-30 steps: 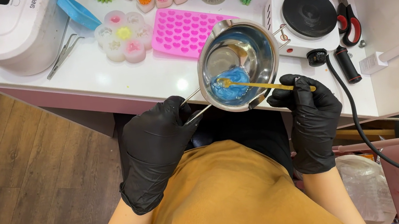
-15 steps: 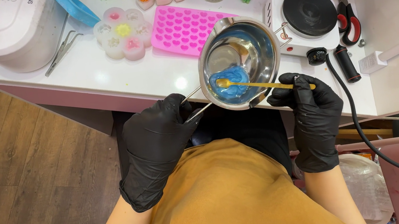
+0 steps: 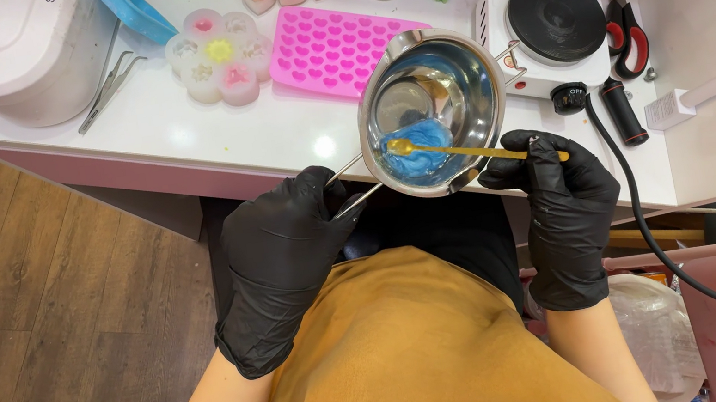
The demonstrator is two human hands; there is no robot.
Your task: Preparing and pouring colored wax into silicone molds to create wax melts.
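Left hand (image 3: 287, 258) gripping the wire handle, holding the steel pot (image 3: 434, 111) at frame centre over the counter (image 3: 274, 133) edge; right hand (image 3: 563, 200) pinching a yellow stick (image 3: 481, 149), stirring blue wax (image 3: 419, 148); keeping the pot level and stirring slowly is likely avoiding spills

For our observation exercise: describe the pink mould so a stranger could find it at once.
Start at the white counter. Between the round flower mould and the steel pot held in the left hand lies the pink mould: the only flat, bright pink tray, dotted with small heart-shaped cavities.
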